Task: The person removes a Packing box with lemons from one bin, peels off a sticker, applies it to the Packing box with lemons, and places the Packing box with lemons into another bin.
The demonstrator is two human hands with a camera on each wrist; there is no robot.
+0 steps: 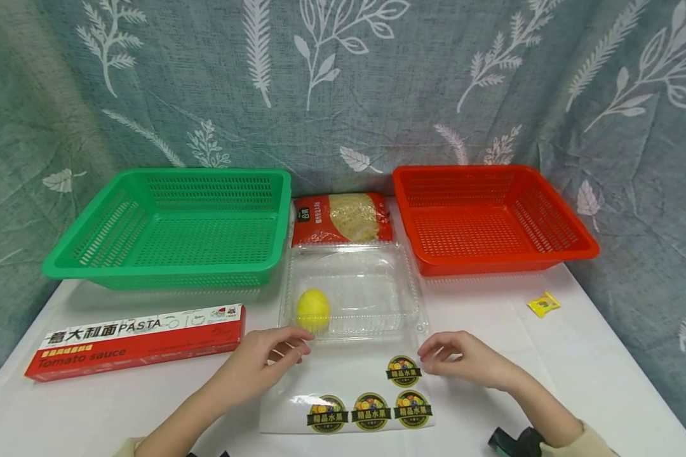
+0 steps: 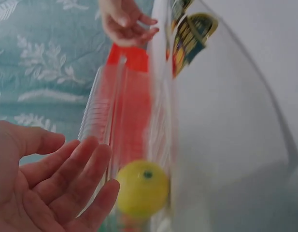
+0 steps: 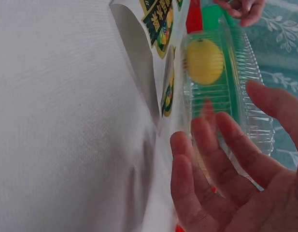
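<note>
A clear plastic clamshell box [image 1: 354, 289] lies in the middle of the table, with a yellow lemon-like fruit [image 1: 313, 311] inside at its front left. In front of the box is a sticker sheet [image 1: 297, 387] bearing several round black fruit stickers [image 1: 371, 411]; its edge curls up in the right wrist view. My left hand [image 1: 269, 358] hovers by the box's front left corner, fingers loosely bent and holding nothing. On the other side, my right hand [image 1: 465, 360] is beside the sheet's right edge, also holding nothing, its fingers relaxed.
A green basket [image 1: 166, 273] stands at the back left and a red basket [image 1: 497, 259] at the back right. Between them lies a red pasta bag [image 1: 343, 219]. A pasta box [image 1: 137, 343] is at left, a small yellow packet [image 1: 544, 304] at right.
</note>
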